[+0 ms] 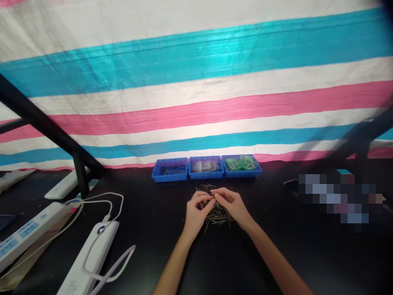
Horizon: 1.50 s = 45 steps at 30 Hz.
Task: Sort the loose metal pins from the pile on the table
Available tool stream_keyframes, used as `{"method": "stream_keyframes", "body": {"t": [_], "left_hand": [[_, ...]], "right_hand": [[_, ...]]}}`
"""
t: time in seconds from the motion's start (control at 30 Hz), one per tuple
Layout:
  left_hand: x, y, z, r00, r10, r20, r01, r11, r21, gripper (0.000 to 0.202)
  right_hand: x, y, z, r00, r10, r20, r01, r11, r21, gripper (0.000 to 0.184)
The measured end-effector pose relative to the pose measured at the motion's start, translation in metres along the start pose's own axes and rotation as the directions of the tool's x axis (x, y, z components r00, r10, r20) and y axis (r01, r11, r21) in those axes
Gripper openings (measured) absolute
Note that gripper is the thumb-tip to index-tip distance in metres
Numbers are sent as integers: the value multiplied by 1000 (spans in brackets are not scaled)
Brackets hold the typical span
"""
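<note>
Nearest, at the lower left, a white power bank (92, 254) lies on the black table (307, 262) with a white cable (92, 205) looped from it. Its small round display shows a mark too small to read. Left of it lies a white power strip (24, 233) with blue sockets; no lettering on it can be made out.

Both forearms reach up the middle of the table. The left hand (196, 213) and right hand (233, 205) meet fingertip to fingertip, fingers curled and pinched shut, right above a loose pile of thin brass pins (218, 216). The pile lies under and between the hands. Whether a pin sits in the pinch is too small to tell.

The table is bare on both sides of the hands and toward the near edge.

Just beyond the pile stand three blue trays side by side: the left tray (170, 174) holds a few dark pins, the middle tray (206, 174) greyish parts, and the right tray (241, 172) green parts. They stand against a cloth (196, 82) striped white, blue and pink at the table's far edge.
</note>
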State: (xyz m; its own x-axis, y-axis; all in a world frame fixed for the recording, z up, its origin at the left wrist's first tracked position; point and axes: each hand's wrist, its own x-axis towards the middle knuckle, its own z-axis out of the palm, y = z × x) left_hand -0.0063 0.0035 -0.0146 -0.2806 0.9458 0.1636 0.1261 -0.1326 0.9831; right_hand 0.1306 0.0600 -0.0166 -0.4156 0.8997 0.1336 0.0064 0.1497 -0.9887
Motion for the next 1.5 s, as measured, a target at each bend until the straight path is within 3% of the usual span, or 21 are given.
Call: {"method": "stream_keyframes", "body": {"t": [0.23, 0.57, 1.07, 1.33, 1.5], "left_hand": [[3, -2, -6, 995, -50, -91, 41, 995, -96, 13], [0, -2, -1, 996, -87, -38, 81, 987, -140, 11], [3, 3, -4, 988, -119, -95, 100, 977, -190, 12], [1, 5, -3, 991, -105, -78, 90, 980, -179, 14], [0, 3, -4, 993, -90, -80, 76, 983, -170, 15]], "right_hand": [[-4, -10, 6, 998, -54, 34, 59, 984, -167, 19], [-7, -14, 10, 995, -85, 60, 96, 974, -206, 16], [-9, -15, 17, 994, -103, -47, 94, 983, -157, 14], [-5, -2, 13, 994, -4, -111, 1, 1000, -20, 20], [-5, 2, 13, 992, -6, -128, 10, 999, 30, 19]]}}
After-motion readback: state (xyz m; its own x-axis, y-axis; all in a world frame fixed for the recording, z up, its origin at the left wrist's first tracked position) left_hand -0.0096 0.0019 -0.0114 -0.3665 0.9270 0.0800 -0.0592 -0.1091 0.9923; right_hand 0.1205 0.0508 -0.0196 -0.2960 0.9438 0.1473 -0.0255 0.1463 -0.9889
